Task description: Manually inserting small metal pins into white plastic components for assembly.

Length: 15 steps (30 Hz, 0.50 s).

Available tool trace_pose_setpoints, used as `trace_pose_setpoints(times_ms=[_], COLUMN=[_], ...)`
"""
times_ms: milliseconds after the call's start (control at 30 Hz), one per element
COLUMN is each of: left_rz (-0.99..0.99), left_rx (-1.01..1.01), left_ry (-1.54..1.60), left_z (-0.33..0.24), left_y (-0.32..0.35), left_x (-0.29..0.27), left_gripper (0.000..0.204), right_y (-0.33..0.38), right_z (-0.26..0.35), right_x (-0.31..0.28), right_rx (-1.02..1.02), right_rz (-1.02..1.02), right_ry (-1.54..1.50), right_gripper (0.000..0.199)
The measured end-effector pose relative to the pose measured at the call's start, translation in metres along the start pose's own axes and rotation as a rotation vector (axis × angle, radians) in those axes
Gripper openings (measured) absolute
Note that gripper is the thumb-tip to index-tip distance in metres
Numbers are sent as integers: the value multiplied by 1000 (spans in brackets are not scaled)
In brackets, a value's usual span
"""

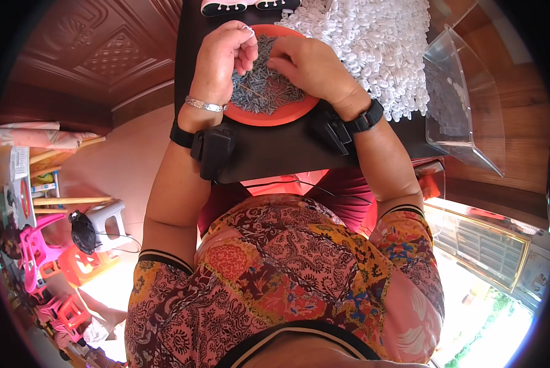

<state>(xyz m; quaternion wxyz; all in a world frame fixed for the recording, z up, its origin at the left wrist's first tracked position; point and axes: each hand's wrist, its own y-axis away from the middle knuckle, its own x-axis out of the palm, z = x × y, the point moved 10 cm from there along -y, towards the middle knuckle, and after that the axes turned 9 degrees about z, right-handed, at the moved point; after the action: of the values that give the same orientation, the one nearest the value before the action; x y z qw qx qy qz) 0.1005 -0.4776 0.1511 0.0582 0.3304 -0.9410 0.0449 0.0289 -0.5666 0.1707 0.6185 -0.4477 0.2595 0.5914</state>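
Note:
My left hand [223, 58] is raised over the left rim of a round red-orange dish [269, 118]. Its thumb and forefinger pinch a small white plastic piece [249, 30], while the other fingers curl inward. A heap of small grey screw-like pieces [259, 92] fills the dish, with a thin yellowish stick [250, 92] lying on top. Over the heap's upper right, my right hand [315, 64] reaches in with bent, closed fingers. Whatever is between its fingertips is too small to make out. A large pile of small white plastic pieces [379, 55] spreads beyond my right hand.
The dish and pile rest on a dark table [275, 150]. A clear plastic box [465, 116] stands at the table's right side. At the far edge sits a pair of pink shoes [250, 5]. Coloured plastic stools [85, 264] stand at lower left; a black device is strapped to each wrist.

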Motion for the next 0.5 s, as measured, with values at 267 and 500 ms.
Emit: trace_pose_setpoints(times_ms=[267,500], left_rz=[23,92], left_rx=[-22,-72], left_ry=[-33,-73], left_z=[0,7], left_y=[1,8], left_x=[11,34], left_gripper=[20,21], right_y=[3,6], right_z=[-44,-37], right_x=[7,-7], right_rx=[243,210], right_rz=[-37,-186], right_ry=[-1176,-1233], right_gripper=[18,17])
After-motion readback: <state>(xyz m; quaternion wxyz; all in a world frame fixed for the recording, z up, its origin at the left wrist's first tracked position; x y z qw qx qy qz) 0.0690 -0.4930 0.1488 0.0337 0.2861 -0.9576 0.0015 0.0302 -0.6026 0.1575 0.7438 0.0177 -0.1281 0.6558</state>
